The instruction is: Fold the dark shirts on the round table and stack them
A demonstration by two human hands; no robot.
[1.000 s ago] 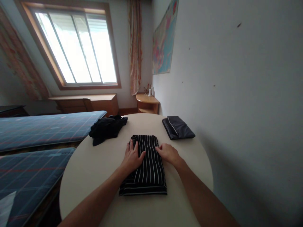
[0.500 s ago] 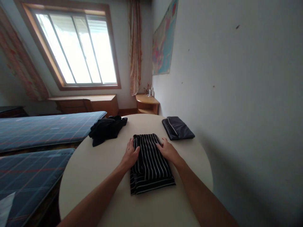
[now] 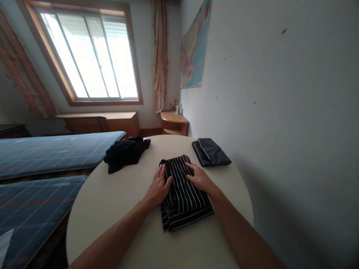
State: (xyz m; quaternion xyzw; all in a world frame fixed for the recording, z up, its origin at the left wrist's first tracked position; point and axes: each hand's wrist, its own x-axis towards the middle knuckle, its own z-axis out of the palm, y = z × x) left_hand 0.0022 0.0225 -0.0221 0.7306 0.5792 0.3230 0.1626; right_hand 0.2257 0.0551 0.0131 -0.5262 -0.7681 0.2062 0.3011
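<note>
Resting on striped cloth (image 3: pixel 186 194) | hands (image 3: pixel 157 190) (image 3: pixel 201 180) loosely spread | rumpled black garment (image 3: pixel 125 154) beyond, left | folded dark bundle (image 3: pixel 215 152) beyond, right

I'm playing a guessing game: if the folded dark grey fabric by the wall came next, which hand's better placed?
Probably the right hand: it touches the right side of the folded black white-striped cloth, nearer the dark grey fabric; the left hand is farther.

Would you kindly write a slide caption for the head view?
Left hand and right hand on a folded white-striped black garment atop a round table.
</note>
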